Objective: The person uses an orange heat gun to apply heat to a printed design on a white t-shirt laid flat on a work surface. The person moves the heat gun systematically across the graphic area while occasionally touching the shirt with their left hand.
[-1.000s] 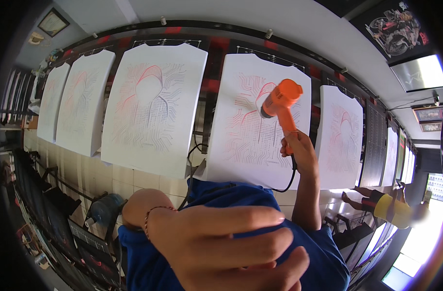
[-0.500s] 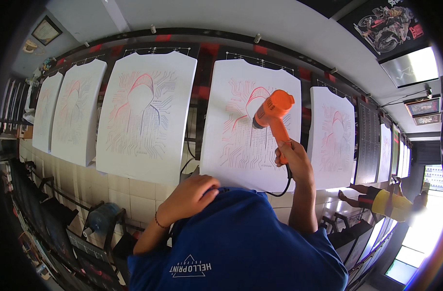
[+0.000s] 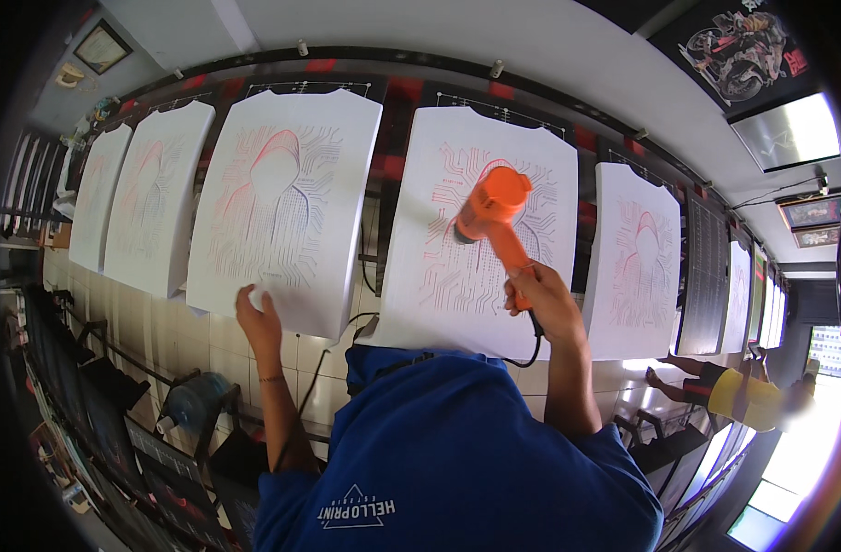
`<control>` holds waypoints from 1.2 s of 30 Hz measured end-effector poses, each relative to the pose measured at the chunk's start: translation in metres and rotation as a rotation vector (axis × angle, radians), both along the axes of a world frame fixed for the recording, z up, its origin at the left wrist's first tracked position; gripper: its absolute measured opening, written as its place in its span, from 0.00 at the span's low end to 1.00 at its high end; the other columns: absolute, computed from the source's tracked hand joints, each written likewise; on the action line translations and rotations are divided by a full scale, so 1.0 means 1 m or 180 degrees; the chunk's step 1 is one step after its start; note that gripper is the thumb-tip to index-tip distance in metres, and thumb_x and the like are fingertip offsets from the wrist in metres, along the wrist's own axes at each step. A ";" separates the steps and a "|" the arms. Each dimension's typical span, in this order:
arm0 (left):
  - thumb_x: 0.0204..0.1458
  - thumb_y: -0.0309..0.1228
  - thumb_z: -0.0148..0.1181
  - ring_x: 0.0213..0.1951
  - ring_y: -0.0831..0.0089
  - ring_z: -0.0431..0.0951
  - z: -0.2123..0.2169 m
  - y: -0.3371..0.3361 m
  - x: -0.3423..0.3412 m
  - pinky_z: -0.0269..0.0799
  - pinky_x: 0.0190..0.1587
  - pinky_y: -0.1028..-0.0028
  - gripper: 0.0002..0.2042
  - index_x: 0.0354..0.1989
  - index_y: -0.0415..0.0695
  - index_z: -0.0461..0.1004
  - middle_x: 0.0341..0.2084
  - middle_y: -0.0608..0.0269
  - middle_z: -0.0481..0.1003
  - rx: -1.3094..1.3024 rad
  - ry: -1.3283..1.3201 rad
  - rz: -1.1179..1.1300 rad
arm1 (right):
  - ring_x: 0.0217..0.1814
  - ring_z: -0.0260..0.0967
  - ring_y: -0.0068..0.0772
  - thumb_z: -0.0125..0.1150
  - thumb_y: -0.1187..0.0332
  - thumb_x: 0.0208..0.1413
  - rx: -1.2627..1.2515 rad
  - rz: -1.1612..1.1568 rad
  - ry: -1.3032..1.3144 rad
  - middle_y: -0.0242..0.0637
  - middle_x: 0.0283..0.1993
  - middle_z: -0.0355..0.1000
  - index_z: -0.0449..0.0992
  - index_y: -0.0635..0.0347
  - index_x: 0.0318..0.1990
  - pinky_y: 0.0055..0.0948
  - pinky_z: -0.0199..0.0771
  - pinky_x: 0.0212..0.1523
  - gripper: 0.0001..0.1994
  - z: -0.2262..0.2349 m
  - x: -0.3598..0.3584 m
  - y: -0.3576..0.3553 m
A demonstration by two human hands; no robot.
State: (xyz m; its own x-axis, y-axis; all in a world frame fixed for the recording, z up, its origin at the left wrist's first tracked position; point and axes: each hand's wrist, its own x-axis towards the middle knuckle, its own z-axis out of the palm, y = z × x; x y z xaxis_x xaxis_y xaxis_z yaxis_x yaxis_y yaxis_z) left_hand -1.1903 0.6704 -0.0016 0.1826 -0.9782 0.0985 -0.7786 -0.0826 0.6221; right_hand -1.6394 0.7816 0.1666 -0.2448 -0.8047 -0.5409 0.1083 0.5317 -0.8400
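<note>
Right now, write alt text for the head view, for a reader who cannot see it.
A person in a blue shirt aims an orange heat gun, held in the right hand, at a white printed T-shirt on a pallet. The left hand touches the lower edge of the neighbouring printed T-shirt, in a row of similar shirts.

We see narrow dark gaps between the white shirts — one between the left shirt (image 3: 282, 207) and the middle shirt (image 3: 480, 235), where cables hang. Our left hand (image 3: 258, 317) rests at the left shirt's lower edge; our right hand (image 3: 542, 299) and the heat gun (image 3: 490, 213) block the middle shirt's face. Below, racks (image 3: 117, 405) crowd the floor.
</note>
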 end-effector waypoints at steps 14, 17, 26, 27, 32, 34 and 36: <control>0.61 0.44 0.50 0.59 0.30 0.65 -0.052 -0.034 -0.008 0.69 0.57 0.44 0.34 0.70 0.38 0.49 0.67 0.28 0.45 0.0167 -0.0120 0.2508 | 0.28 0.70 0.23 0.56 0.61 0.63 -0.0010 0.0431 -0.0216 0.33 0.29 0.70 0.71 0.67 0.40 0.25 0.72 0.29 0.14 0.000 0.005 0.000; 0.61 0.43 0.49 0.59 0.30 0.65 -0.054 -0.029 -0.013 0.71 0.56 0.45 0.33 0.69 0.36 0.49 0.67 0.27 0.45 0.0041 -0.0261 0.2425 | 0.28 0.70 0.23 0.56 0.62 0.63 0.0037 0.0376 -0.0127 0.33 0.29 0.70 0.71 0.67 0.41 0.25 0.72 0.29 0.14 -0.002 -0.007 0.012; 0.62 0.45 0.48 0.58 0.31 0.66 -0.044 -0.030 -0.023 0.69 0.56 0.44 0.32 0.69 0.38 0.52 0.68 0.27 0.44 0.0260 -0.0303 0.2496 | 0.27 0.70 0.21 0.55 0.61 0.64 0.0004 0.0435 -0.0232 0.32 0.29 0.70 0.71 0.66 0.40 0.24 0.71 0.29 0.13 0.006 -0.009 0.022; 0.62 0.45 0.48 0.58 0.31 0.66 -0.044 -0.030 -0.022 0.69 0.56 0.44 0.32 0.69 0.39 0.52 0.68 0.27 0.43 0.0263 -0.0334 0.2492 | 0.27 0.69 0.21 0.55 0.61 0.64 -0.0025 0.0522 -0.0278 0.32 0.29 0.70 0.71 0.66 0.40 0.24 0.71 0.29 0.13 0.005 -0.005 0.019; 0.62 0.45 0.46 0.58 0.34 0.67 -0.042 -0.032 -0.024 0.71 0.53 0.42 0.31 0.68 0.40 0.52 0.69 0.31 0.43 0.0322 -0.0330 0.2532 | 0.27 0.70 0.22 0.56 0.60 0.63 0.0041 0.0803 -0.0155 0.33 0.29 0.70 0.71 0.66 0.40 0.24 0.71 0.30 0.14 0.006 0.003 0.018; 0.62 0.45 0.46 0.58 0.33 0.67 -0.042 -0.032 -0.024 0.71 0.53 0.42 0.31 0.68 0.40 0.52 0.68 0.29 0.43 0.0323 -0.0331 0.2529 | 0.28 0.70 0.22 0.55 0.60 0.64 0.0101 0.0754 -0.0154 0.33 0.29 0.70 0.71 0.67 0.41 0.24 0.72 0.30 0.15 0.009 -0.005 0.025; 0.62 0.46 0.47 0.58 0.31 0.67 -0.043 -0.031 -0.024 0.70 0.55 0.44 0.31 0.68 0.39 0.52 0.67 0.26 0.43 0.0340 -0.0328 0.2517 | 0.28 0.70 0.23 0.55 0.60 0.64 0.0154 0.0651 -0.0090 0.33 0.29 0.70 0.70 0.68 0.42 0.24 0.72 0.29 0.15 0.013 -0.011 0.035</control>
State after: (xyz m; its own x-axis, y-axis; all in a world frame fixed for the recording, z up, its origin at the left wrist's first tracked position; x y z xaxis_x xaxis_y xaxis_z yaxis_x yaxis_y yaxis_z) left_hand -1.2141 0.6397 -0.0444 0.8203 -0.5681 0.0659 -0.5177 -0.6886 0.5077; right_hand -1.6508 0.8167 0.1792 -0.0631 -0.8090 -0.5844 0.0172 0.5846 -0.8111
